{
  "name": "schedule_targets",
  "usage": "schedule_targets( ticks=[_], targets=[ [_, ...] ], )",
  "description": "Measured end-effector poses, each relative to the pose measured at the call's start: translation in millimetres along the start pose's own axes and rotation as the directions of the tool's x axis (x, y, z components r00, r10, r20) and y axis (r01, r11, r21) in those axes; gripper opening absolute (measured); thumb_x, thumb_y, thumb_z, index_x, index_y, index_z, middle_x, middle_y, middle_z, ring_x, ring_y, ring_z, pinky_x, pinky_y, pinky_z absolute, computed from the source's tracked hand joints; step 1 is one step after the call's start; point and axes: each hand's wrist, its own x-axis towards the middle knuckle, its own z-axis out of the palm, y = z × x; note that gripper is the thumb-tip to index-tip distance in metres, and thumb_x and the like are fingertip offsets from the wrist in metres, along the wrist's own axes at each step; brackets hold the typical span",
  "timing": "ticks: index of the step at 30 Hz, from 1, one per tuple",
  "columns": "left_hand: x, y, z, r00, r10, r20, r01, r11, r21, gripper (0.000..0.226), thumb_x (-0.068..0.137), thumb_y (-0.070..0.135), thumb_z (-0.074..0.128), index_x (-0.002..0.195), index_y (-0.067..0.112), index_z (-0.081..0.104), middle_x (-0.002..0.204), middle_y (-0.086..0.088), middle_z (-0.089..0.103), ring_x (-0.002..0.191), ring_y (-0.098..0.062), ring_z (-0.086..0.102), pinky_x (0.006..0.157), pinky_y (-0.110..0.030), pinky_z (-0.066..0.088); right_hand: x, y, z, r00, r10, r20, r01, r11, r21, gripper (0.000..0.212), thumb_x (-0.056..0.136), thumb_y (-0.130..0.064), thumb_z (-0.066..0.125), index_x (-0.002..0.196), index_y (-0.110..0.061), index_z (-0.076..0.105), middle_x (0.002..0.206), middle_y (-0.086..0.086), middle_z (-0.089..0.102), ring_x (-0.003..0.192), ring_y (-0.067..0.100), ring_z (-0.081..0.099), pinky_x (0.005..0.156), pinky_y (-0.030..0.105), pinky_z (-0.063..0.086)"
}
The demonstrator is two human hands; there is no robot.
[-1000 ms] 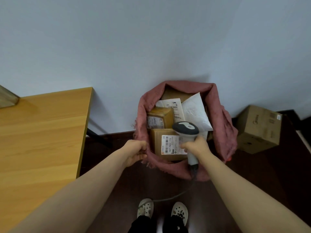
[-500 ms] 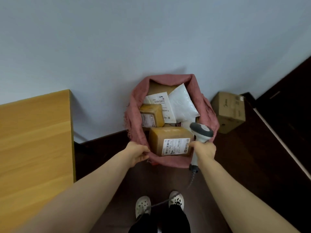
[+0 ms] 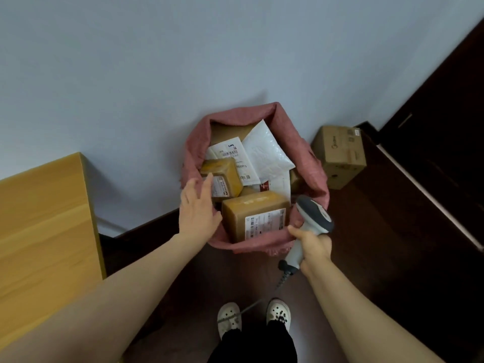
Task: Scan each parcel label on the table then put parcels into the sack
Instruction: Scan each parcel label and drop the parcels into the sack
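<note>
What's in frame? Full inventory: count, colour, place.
sack: 1, pink, floor, against wall, open
big box: 1, brown, in sack, near side
small box: 1, brown, in sack, left
mailers: at least 2, white, in sack, back
scanner: 1, grey-white, over sack's right rim
carton: 1, brown, floor, right of sack
table: 1, wood, left
shoes: 2, white, bottom
left hand: open, at sack's left rim, fingertips by small box
right hand: grips scanner handle
</note>
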Motion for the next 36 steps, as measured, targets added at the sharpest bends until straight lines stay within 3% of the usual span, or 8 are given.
schedule_targets(
  ticks=[4,7,9,13,17,23,29,36],
  targets=[
    [28.3,17.6,17.6,0.889,-0.031,0.458,-0.019,0.994,0.104,0.095,0.081,0.045,0.070,0.152,0.032,0.009,0.152,-0.018,0.014,0.138,-0.040,0.020,0.113,-0.049,0.028,-4.7,-21.4,-4.7,0.996,-0.091,0.019,0.087,0.984,0.154,0.028,0.076,0.017,0.068,0.074,-0.011,0.062,0.077,0.000,0.065,0.073,0.018,0.063,0.076,0.037,0.055],
    [41.6,26.6,37.2,0.815,-0.060,0.577,-0.063,0.980,0.191,0.104,0.083,0.052,0.063,0.151,0.030,-0.013,0.148,-0.017,0.032,0.129,-0.035,0.042,0.107,-0.047,0.037,-3.3,-34.8,-13.9,0.988,-0.133,0.078,0.113,0.970,0.215,0.030,0.073,0.020,0.066,0.074,-0.009,0.063,0.073,0.001,0.067,0.070,0.018,0.064,0.067,0.036,0.056],
    [50.7,37.3,45.6,0.827,-0.081,0.556,-0.014,0.986,0.165,0.106,0.084,0.058,0.058,0.151,0.022,-0.016,0.144,-0.014,0.044,0.125,-0.031,0.049,0.103,-0.045,0.040,-1.1,-39.1,-20.8,0.980,-0.158,0.122,0.124,0.960,0.250,0.032,0.072,0.022,0.065,0.076,-0.009,0.064,0.074,0.001,0.070,0.071,0.018,0.066,0.072,0.040,0.056],
    [63.3,69.1,48.0,0.941,0.083,0.328,-0.200,0.918,0.341,0.090,0.084,0.064,0.054,0.146,0.007,0.022,0.134,-0.009,0.052,0.127,-0.028,0.043,0.098,-0.043,0.039,6.7,-45.1,-28.3,0.972,-0.164,0.171,0.106,0.947,0.303,0.033,0.071,0.022,0.064,0.082,-0.009,0.066,0.075,-0.002,0.073,0.075,0.017,0.068,0.075,0.041,0.058],
    [72.1,91.5,58.9,0.939,0.042,0.341,-0.181,0.904,0.388,0.077,0.084,0.061,0.058,0.134,0.005,0.041,0.131,-0.009,0.051,0.128,-0.029,0.038,0.100,-0.045,0.036,16.2,-46.7,-28.2,0.962,-0.190,0.197,0.128,0.949,0.290,0.034,0.071,0.023,0.062,0.080,-0.009,0.067,0.075,-0.001,0.073,0.074,0.015,0.071,0.069,0.039,0.060],
    [85.3,102.4,63.2,0.918,-0.058,0.391,-0.083,0.939,0.333,0.069,0.081,0.057,0.063,0.133,0.014,0.048,0.133,-0.008,0.051,0.129,-0.030,0.039,0.104,-0.044,0.031,19.9,-44.9,-26.6,0.975,-0.163,0.150,0.126,0.965,0.229,0.031,0.073,0.021,0.063,0.077,-0.010,0.065,0.071,-0.002,0.071,0.073,0.016,0.069,0.076,0.041,0.058],
    [66.4,78.3,55.4,0.893,-0.101,0.440,-0.006,0.972,0.235,0.082,0.075,0.067,0.062,0.133,0.011,0.044,0.133,-0.011,0.050,0.124,-0.032,0.045,0.102,-0.046,0.036,9.5,-33.8,-32.2,0.992,-0.100,0.078,0.082,0.975,0.209,0.026,0.073,0.015,0.068,0.078,-0.010,0.067,0.077,0.004,0.069,0.075,0.023,0.065,0.086,0.049,0.055],
    [49.6,57.9,47.9,0.875,-0.014,0.485,-0.066,0.987,0.149,0.065,0.083,0.057,0.057,0.131,0.016,0.043,0.134,-0.008,0.052,0.127,-0.030,0.045,0.108,-0.049,0.026,-5.9,-10.5,-38.8,0.999,-0.017,0.050,0.008,0.983,0.186,0.028,0.073,0.012,0.070,0.089,-0.011,0.067,0.087,0.004,0.069,0.078,0.023,0.064,0.078,0.042,0.055]
  ],
)
